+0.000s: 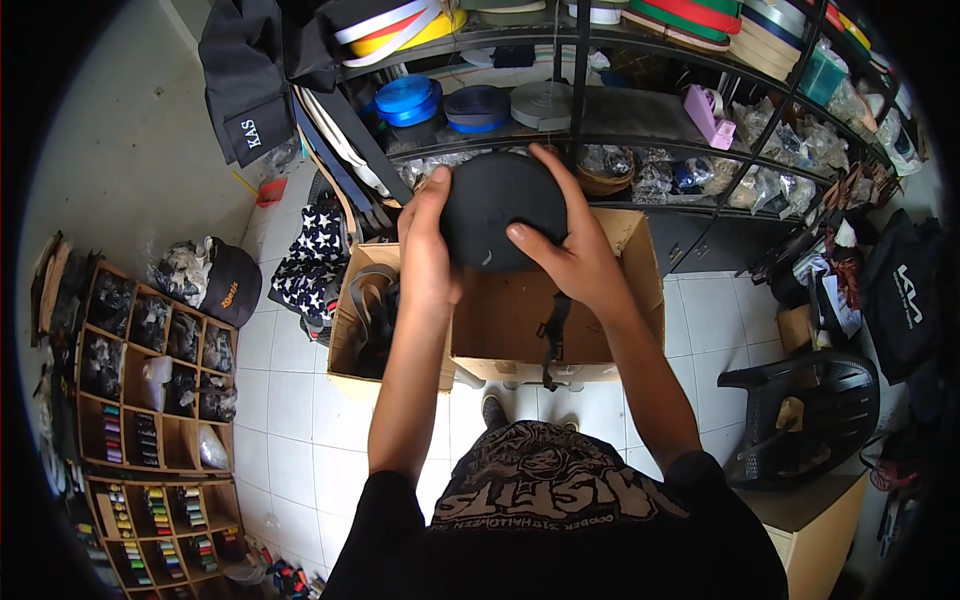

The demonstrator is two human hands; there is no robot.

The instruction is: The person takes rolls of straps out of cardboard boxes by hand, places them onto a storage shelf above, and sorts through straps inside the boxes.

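So yeah, the black roll (503,205) is up in the grip, left hand (428,245) and right hand (580,250) clasping opposite sides. Looks neatly wound already, just not set down yet; open cardboard box (500,312) sits below the grip.

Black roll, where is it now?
In the head view, the black roll is at upper centre, held between the left hand and right hand, in front of the shelves.

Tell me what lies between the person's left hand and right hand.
In the head view, a round black object, likely a roll, fills the space between the left hand and the right hand, both touching it.
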